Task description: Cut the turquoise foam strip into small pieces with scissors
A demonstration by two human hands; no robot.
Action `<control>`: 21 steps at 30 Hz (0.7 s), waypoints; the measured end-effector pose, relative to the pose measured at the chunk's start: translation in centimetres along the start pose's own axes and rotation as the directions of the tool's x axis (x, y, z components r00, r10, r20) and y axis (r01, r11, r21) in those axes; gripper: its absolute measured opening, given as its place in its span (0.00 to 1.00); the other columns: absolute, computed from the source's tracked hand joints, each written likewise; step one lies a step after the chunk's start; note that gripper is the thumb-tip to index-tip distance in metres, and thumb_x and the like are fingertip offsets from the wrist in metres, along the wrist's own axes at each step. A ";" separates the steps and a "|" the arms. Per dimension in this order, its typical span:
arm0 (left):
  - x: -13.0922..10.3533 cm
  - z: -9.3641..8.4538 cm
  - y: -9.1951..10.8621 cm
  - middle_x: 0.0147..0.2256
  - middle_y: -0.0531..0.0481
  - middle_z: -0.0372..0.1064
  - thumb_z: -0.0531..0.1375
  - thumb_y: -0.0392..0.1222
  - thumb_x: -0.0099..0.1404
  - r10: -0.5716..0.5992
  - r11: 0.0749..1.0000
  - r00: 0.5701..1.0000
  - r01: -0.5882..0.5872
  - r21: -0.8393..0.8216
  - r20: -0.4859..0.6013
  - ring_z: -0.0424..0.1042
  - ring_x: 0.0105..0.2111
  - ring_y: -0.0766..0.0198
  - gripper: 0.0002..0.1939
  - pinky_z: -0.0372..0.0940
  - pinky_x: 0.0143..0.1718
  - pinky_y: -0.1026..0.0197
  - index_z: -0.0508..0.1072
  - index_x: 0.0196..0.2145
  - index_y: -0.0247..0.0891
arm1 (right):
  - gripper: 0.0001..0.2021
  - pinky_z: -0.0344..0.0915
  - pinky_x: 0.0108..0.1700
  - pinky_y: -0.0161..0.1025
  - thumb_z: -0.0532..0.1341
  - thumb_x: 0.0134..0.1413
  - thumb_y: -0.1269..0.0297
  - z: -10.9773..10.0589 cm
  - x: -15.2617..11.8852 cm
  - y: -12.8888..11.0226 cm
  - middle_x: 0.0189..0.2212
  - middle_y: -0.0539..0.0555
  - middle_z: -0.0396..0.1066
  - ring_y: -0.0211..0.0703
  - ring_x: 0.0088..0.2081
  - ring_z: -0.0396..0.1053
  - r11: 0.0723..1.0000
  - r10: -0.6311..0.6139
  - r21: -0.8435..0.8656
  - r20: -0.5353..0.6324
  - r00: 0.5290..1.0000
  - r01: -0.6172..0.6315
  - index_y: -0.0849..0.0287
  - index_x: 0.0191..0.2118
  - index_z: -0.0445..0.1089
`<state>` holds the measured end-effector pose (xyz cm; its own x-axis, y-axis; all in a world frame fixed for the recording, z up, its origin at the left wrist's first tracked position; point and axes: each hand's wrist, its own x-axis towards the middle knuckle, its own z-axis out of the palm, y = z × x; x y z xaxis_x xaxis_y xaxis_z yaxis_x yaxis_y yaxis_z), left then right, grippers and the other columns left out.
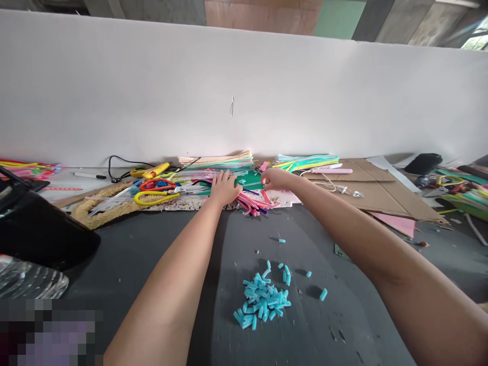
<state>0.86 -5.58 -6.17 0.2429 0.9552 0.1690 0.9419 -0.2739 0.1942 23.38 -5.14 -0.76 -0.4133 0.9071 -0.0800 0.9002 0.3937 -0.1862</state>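
My left hand (224,188) lies with spread fingers at the back of the grey table (160,254), on the left end of a bundle of pink strips (253,202). To its right, my right hand (273,179) has its fingers curled above the green mat (249,179); what they hold, if anything, is too small to name. A pink object (263,166) shows just behind the right hand. Nearer the camera, between my forearms, lies a loose heap of short light blue pieces (265,300), with several single pieces around it.
Scissors with yellow handles (152,198), red-handled scissors (156,184) and a straw ring (91,213) lie left. Strip bundles (217,161) line the white wall (190,91). A pink glue gun (331,170) and cardboard (381,188) lie right; a black container (41,223) stands left.
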 end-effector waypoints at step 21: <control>0.1 0.5 0.0 0.71 0.48 0.49 0.49 0.48 0.69 -0.003 1.000 0.999 0.004 0.021 -0.043 0.45 0.72 0.49 0.26 0.42 0.72 0.43 0.68 0.62 0.44 | 0.11 0.73 0.41 0.34 0.65 0.57 0.66 -3.6 -5.4 -6.1 0.39 0.55 0.82 0.40 0.38 0.79 0.912 -0.263 0.393 0.349 0.899 0.114 0.58 0.45 0.80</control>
<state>1.05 -5.44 -6.67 0.2298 0.9503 0.2102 0.9476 -0.2677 0.1743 20.59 -11.90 4.33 -0.6563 0.6603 -0.3651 0.7201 0.4038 -0.5642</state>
